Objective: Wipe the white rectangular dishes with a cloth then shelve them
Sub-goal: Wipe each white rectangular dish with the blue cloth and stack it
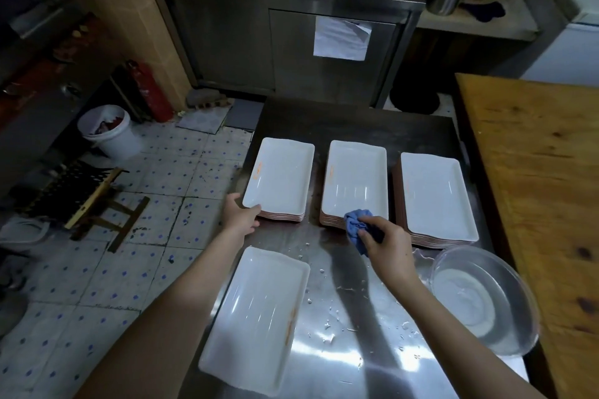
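Three stacks of white rectangular dishes stand in a row on the steel table [350, 120]: a left stack [280, 176], a middle stack [356, 178] and a right stack [436, 196]. A single white dish [256, 317] with an orange smear lies nearer to me. My left hand [240, 215] touches the near left corner of the left stack, fingers around its edge. My right hand [387, 244] is closed on a crumpled blue cloth [356, 223] at the near edge of the middle stack.
A clear bowl of water [483, 300] sits at the table's right edge, beside a wooden table [544, 178]. Water drops dot the steel surface. A steel cabinet [291, 42] stands behind. On the tiled floor at left are a white bucket [110, 133], a red extinguisher [150, 91] and a folding stool [97, 201].
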{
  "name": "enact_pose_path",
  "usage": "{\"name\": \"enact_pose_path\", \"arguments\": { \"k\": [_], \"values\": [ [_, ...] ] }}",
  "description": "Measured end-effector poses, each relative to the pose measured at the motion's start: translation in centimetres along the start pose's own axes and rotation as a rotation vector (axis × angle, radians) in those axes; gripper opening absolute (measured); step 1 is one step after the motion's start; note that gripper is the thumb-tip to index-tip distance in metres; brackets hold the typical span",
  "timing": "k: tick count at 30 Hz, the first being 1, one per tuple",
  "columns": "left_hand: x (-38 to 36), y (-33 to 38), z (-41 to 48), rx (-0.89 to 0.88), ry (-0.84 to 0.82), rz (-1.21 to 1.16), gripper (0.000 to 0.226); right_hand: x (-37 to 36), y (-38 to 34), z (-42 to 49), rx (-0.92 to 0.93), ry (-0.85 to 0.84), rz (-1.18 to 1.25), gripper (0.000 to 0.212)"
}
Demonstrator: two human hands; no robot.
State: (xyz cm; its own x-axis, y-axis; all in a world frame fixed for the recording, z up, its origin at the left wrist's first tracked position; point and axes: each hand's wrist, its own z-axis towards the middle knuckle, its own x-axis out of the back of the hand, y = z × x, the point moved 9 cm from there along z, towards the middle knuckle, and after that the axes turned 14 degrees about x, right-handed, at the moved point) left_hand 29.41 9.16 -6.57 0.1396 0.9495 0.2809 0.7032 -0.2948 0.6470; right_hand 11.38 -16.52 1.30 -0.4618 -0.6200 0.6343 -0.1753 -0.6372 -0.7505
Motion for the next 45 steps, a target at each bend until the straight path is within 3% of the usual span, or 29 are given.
{"name": "enact_pose_path", "arguments": {
  "k": [4,13,22,30,45],
  "values": [
    [-0.9,-0.2,0.7,0.015,0.024,-0.008,0.033,0.0,0.7,-0.1,-0.012,-0.002,0.02,0.022],
    [-0.7,-0.3,0.8,0.038,0.118,-0.138,0.025,0.5,1.3,-0.6,-0.027,0.005,-0.001,0.023],
    [1.3,-1.5,-0.1,0.032,0.051,-0.382,0.05,1.4,0.1,-2.0,-0.025,0.032,-0.007,0.023],
    [3.8,-1.2,-2.6,-0.096,0.05,-0.195,0.044,3.6,-0.2,-4.3,-0.046,0.095,-0.005,0.023],
    [0.3,2.0,-9.4,-0.329,0.07,0.181,0.037,12.2,-0.8,-8.0,-0.046,0.327,-0.041,0.022]
  ]
}}
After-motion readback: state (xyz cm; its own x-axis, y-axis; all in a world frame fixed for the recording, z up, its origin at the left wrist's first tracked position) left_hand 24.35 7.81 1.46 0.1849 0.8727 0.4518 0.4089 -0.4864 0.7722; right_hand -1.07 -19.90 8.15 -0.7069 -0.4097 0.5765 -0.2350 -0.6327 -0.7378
